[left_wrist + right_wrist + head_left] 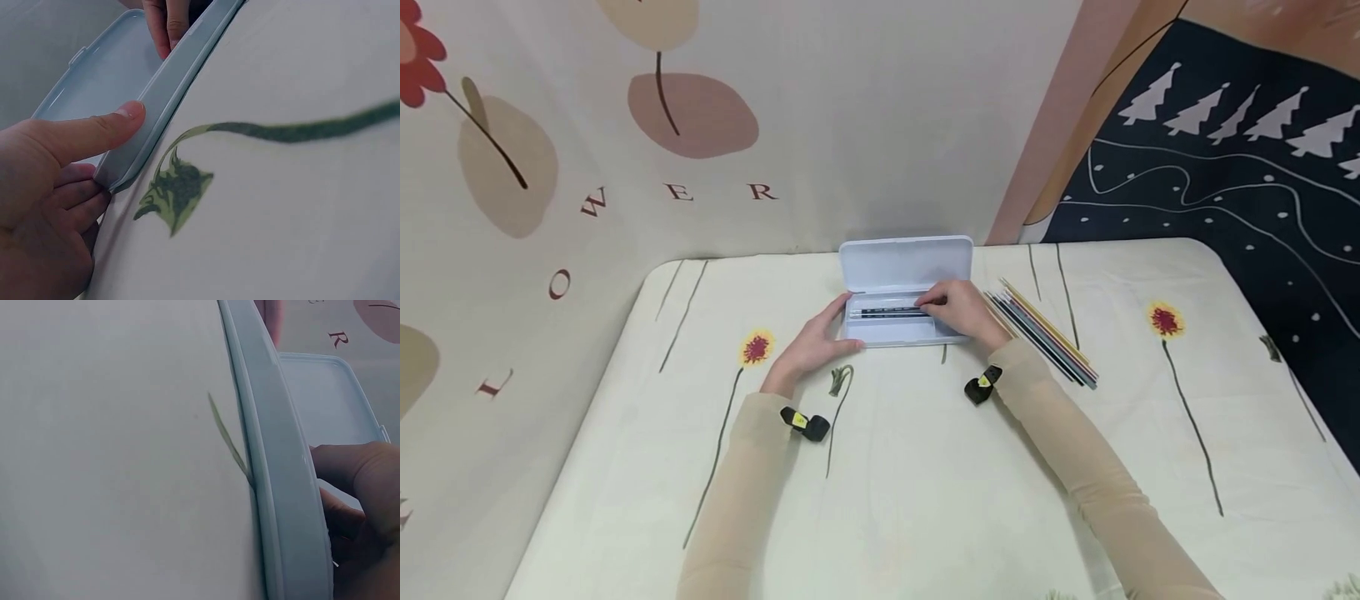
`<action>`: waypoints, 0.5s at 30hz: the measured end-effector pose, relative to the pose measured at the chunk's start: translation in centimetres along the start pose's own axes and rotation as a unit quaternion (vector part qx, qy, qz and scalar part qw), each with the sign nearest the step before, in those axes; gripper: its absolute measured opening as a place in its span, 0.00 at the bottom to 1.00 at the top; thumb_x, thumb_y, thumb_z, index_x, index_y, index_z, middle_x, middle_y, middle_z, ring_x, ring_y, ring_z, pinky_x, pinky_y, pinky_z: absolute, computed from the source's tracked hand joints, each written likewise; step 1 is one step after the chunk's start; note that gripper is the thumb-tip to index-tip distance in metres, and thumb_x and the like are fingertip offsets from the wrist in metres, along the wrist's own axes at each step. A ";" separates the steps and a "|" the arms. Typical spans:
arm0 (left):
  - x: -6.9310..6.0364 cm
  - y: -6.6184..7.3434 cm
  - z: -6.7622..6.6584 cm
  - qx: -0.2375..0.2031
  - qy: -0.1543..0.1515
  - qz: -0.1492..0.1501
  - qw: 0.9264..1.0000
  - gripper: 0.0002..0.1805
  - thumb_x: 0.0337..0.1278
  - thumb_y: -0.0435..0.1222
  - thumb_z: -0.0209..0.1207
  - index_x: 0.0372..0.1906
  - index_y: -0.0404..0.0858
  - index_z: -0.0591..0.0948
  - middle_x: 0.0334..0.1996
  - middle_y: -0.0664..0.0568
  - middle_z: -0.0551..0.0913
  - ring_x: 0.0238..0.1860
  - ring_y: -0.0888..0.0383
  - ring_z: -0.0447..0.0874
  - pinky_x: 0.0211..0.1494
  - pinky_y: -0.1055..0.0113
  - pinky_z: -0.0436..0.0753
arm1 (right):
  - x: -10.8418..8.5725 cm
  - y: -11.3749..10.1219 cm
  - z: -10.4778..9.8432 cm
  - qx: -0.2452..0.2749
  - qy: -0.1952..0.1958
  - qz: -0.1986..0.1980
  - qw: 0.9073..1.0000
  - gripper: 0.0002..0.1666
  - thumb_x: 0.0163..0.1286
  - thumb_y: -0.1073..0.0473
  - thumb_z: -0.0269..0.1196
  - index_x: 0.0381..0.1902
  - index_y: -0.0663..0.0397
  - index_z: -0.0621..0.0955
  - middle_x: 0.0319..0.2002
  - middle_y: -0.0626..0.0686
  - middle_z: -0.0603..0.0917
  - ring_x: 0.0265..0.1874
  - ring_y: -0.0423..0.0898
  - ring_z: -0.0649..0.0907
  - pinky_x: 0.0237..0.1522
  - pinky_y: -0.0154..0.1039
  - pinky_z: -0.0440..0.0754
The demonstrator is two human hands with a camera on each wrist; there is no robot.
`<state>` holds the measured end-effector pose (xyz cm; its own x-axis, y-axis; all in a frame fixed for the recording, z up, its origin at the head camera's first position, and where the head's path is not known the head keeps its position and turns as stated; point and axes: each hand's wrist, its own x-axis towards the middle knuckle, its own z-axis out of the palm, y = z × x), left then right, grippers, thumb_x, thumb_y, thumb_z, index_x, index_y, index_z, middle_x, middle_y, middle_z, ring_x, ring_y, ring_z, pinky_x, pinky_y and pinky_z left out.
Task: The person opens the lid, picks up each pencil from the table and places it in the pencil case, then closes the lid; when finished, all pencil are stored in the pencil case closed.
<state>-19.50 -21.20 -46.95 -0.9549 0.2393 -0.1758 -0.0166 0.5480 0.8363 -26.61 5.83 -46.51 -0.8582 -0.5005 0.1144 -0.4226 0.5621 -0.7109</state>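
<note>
A pale blue pencil case (895,335) lies open on the table, its lid (906,260) raised at the back. Inside it, dark pencils (887,314) lie lengthwise. My left hand (811,346) holds the case's left end. In the left wrist view, its thumb (103,132) rests over the front wall and the other fingers curl at the corner. My right hand (957,308) reaches into the case's right half, fingertips pinching the right end of a dark pencil. The case's front wall (281,450) hides those fingertips in the right wrist view.
Right of the case, beside the right forearm, lies a loose bundle of several long pencils (1048,337), dark, grey and yellow. A white cloth (895,475) printed with flowers covers the table. A patterned wall hanging (880,125) stands right behind the case.
</note>
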 end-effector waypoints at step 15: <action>0.0 -0.1 0.0 0.012 0.001 -0.004 1.000 0.51 0.52 0.41 0.69 0.77 0.46 0.51 0.75 0.45 0.50 0.74 0.46 0.43 0.73 0.46 0.45 | -0.2 -0.7 -0.6 -0.007 -0.044 0.025 0.999 0.09 0.65 0.68 0.63 0.39 0.58 0.89 0.41 0.56 0.87 0.44 0.50 0.83 0.47 0.42 0.79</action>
<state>-19.50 -21.28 -47.00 -0.9552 0.2330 -0.1824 -0.0184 0.5685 0.8225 -26.33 5.89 -45.61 -0.8497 -0.5269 0.0172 -0.3841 0.5964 -0.7048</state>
